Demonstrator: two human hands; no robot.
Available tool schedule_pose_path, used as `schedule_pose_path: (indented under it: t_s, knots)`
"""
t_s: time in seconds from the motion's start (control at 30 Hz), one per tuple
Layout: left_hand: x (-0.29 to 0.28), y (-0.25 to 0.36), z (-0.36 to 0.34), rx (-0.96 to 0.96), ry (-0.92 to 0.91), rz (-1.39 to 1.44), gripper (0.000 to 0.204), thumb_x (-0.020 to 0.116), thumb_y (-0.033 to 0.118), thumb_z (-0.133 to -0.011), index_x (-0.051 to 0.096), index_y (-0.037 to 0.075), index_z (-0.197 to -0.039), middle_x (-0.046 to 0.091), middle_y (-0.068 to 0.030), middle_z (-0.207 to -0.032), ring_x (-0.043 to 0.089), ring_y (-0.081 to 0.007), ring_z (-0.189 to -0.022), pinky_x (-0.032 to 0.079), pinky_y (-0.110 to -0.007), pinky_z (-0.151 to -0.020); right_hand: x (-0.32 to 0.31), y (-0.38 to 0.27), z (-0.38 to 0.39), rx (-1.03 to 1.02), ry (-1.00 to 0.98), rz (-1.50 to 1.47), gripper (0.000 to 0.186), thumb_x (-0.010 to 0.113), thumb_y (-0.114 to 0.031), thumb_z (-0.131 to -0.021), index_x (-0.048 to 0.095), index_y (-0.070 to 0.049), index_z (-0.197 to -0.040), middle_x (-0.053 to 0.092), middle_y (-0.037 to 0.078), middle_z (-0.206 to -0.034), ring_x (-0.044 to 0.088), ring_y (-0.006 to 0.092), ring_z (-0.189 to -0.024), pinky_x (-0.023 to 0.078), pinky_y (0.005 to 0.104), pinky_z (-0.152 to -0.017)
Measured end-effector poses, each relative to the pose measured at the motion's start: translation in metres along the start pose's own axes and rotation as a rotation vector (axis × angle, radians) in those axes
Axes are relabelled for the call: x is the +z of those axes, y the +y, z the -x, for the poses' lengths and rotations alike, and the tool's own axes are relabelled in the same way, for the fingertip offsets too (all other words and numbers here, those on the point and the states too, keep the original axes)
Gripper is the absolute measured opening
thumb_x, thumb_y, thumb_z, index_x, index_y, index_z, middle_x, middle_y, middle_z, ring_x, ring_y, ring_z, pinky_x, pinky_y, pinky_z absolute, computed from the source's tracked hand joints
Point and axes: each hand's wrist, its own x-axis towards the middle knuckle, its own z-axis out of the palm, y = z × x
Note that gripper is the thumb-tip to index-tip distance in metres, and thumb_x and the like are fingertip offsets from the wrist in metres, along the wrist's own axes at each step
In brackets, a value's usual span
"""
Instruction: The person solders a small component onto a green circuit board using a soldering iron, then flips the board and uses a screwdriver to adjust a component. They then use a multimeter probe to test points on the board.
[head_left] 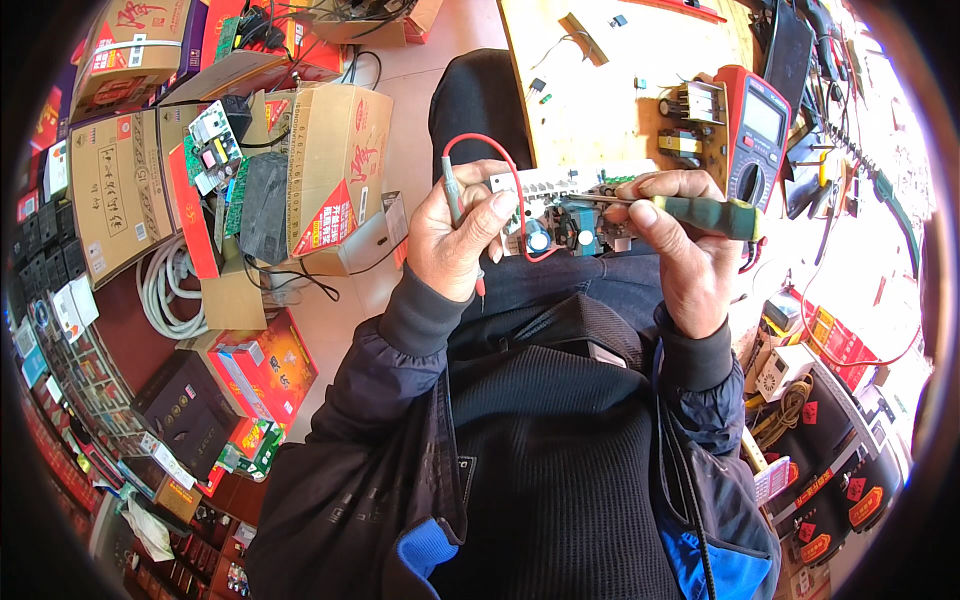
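My left hand is closed on the left end of a circuit board crowded with components, held above my lap. The same hand also grips a grey test probe, and its red lead loops over the board. A red tip shows below this hand. My right hand is closed around a screwdriver with a dark green handle. Its metal shaft points left over the board's right part; whether the tip touches anything, I cannot tell. Just beyond my right hand lies a red multimeter with a dial.
Ahead is a wooden table bearing small loose parts and a board with heat sinks. Open cardboard boxes with circuit boards and cables crowd the left. Coiled white cable lies beside them. Tools and cords clutter the right side.
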Motion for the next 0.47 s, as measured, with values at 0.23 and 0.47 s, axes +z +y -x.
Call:
schedule_pose_path:
  t_s: [0.23, 0.47]
  knots:
    - [0.0026, -0.0005, -0.0002, 0.007, 0.024, -0.059, 0.043, 0.068, 0.025, -0.1, 0.056, -0.006, -0.128, 0.057, 0.0018, -0.074, 0.045, -0.0022, -0.057, 0.045, -0.02, -0.051, 0.0009, -0.0007, 0.0013, 0.013, -0.001, -0.03, 0.013, 0.07, 0.001, -0.094, 0.062, 0.005, -0.104, 0.069, 0.016, -0.103, 0.073, 0.0226, -0.089, 0.059, 0.0303, -0.077]
    - [0.0022, -0.0006, -0.001, 0.015, 0.011, -0.066, 0.045, 0.069, 0.025, -0.1, 0.056, -0.006, -0.13, 0.056, 0.0026, -0.073, 0.047, -0.0017, -0.057, 0.046, -0.021, -0.05, -0.0005, -0.0008, 0.0019, 0.029, -0.015, -0.039, 0.015, 0.069, 0.001, -0.094, 0.062, 0.005, -0.107, 0.068, 0.018, -0.107, 0.073, 0.0238, -0.092, 0.059, 0.0313, -0.08]
